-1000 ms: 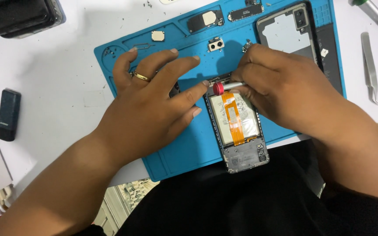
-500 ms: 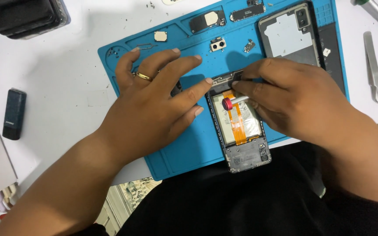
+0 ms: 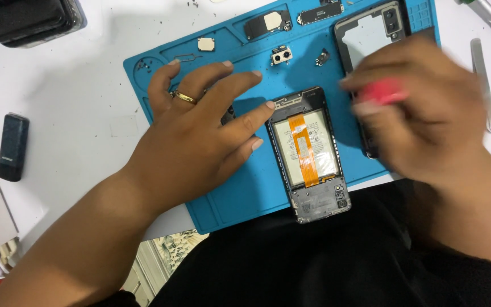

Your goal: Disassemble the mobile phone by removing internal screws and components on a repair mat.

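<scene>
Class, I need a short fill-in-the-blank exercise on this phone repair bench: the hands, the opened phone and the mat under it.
1. The opened phone lies on a ____ work mat.
2. The ribbon cable across the phone's battery is ____.
3. The left hand wears a gold ____.
4. The blurred right hand grips a tool with a ____ handle.

Missing words: blue; orange; ring; red

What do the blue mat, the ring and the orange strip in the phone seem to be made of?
Mat: probably silicone or soft rubber, matte blue, with moulded compartments. Ring: likely metal, gold-coloured and shiny, on the left hand. Strip: seemingly a thin plastic flex ribbon, flat and orange, lying over the battery.
</scene>
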